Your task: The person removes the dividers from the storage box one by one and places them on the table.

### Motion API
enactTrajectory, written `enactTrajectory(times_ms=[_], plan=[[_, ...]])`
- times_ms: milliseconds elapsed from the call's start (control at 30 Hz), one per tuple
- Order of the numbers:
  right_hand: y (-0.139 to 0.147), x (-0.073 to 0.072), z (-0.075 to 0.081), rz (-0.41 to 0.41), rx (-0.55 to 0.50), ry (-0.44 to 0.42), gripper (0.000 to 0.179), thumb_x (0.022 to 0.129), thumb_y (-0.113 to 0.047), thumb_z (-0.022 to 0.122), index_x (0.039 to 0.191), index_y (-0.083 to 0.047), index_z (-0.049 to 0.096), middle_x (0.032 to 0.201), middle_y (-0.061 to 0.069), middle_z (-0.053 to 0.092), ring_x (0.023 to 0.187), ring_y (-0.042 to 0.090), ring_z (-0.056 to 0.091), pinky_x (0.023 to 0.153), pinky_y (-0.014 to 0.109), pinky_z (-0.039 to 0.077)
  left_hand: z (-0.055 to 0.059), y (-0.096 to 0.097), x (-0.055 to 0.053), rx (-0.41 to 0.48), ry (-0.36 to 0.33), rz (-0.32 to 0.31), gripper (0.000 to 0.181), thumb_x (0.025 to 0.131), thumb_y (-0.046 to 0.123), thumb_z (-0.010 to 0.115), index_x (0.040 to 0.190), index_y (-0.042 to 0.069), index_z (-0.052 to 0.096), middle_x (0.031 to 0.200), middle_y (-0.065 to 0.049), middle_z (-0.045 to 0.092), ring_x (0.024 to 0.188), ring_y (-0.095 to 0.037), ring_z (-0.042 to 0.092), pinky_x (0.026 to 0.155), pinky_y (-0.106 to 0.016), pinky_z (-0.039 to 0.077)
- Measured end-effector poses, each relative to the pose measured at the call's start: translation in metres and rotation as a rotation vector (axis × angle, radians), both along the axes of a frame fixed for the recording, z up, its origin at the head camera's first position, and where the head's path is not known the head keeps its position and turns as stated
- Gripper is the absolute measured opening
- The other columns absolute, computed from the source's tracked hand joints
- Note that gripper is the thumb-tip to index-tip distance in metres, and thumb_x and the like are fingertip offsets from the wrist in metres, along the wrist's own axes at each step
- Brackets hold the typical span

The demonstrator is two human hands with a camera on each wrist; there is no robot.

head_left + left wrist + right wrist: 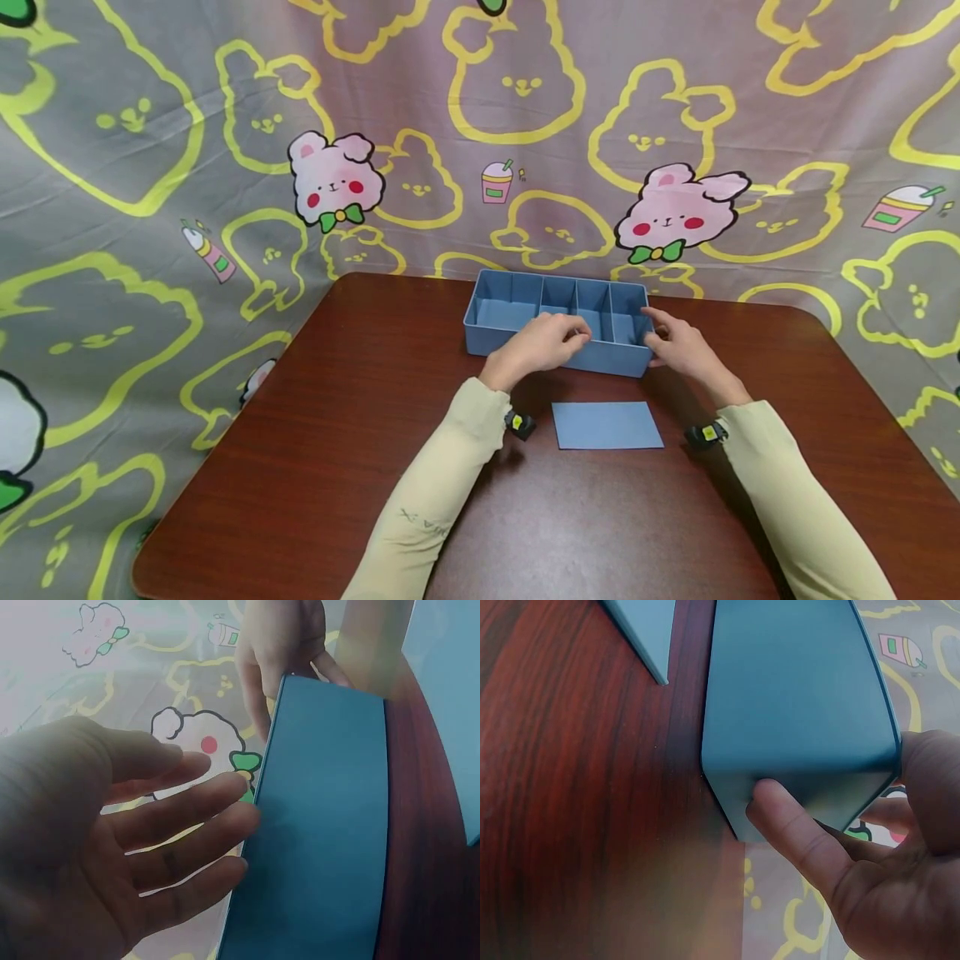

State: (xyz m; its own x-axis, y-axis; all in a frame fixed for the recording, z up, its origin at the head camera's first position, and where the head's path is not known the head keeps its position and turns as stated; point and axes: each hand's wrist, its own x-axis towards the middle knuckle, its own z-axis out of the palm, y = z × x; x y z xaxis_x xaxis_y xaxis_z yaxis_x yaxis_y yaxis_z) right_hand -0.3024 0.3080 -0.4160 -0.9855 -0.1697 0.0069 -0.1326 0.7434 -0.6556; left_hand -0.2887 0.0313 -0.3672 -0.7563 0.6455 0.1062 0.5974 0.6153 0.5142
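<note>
A blue box (510,315) with upright dividers and several compartments stands toward the back of the table, its top uncovered. My left hand (542,342) hovers at its front rim, fingers slightly bent and spread. In the left wrist view, nothing lies between the left fingers (191,834), whose tips overlap the box's upper edge. My right hand (681,346) is at the box's right end. In the right wrist view, one straight finger (787,825) touches the outer end wall, while the thumb lies near the top rim.
A flat blue rectangular panel (607,425) lies on the brown table (360,433) in front of the box, between my forearms. A patterned cloth (420,100) with cartoon bears and cups hangs behind and beside the table. Each wrist wears a small black camera.
</note>
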Motion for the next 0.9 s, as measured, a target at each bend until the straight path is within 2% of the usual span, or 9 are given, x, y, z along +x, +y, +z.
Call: enactTrajectory(times_ms=[267,433,567,700,900], plan=[[-0.001,0.001,0.001,-0.003,-0.001,-0.006,0.058,0.099,-0.012,0.046,0.154,-0.006,0.027,0.126,0.033,0.054,0.081,0.030,0.072,0.073,0.043,0.059,-0.002,-0.008,-0.007,0.102,0.060,0.098,0.025,0.103,0.026,0.050,0.120,0.016,0.066,0.105,0.001,0.068,0.072,-0.010,0.058,0.065,-0.022,0.046],[-0.001,0.001,0.002,-0.002,-0.001,-0.011,0.059,0.099,-0.012,0.046,0.154,-0.006,0.027,0.125,0.033,0.054,0.079,0.027,0.072,0.074,0.044,0.059,-0.008,-0.015,-0.016,0.136,0.061,0.188,0.025,0.103,0.024,0.050,0.122,0.016,0.064,0.114,0.000,0.067,0.082,-0.011,0.059,0.071,-0.025,0.049],[-0.001,0.000,0.003,-0.002,0.006,-0.008,0.058,0.099,-0.012,0.046,0.154,-0.006,0.028,0.125,0.033,0.054,0.078,0.027,0.072,0.074,0.043,0.059,-0.010,-0.019,-0.021,0.152,0.086,0.247,0.025,0.103,0.023,0.050,0.123,0.016,0.063,0.118,-0.001,0.065,0.091,-0.013,0.060,0.077,-0.028,0.051],[0.000,-0.001,0.003,-0.003,0.014,0.001,0.058,0.099,-0.012,0.046,0.154,-0.006,0.028,0.126,0.033,0.054,0.078,0.027,0.072,0.072,0.040,0.060,-0.012,-0.020,-0.025,0.155,0.137,0.276,0.027,0.102,0.023,0.052,0.126,0.015,0.061,0.120,-0.004,0.063,0.098,-0.016,0.060,0.082,-0.031,0.051],[0.000,-0.003,0.002,0.004,0.008,-0.001,0.059,0.099,-0.011,0.047,0.154,-0.005,0.027,0.126,0.034,0.053,0.077,0.024,0.072,0.072,0.041,0.060,-0.016,-0.019,-0.030,0.153,0.122,0.331,0.037,0.101,0.026,0.055,0.136,0.014,0.053,0.131,-0.007,0.057,0.114,-0.020,0.057,0.094,-0.035,0.049]])
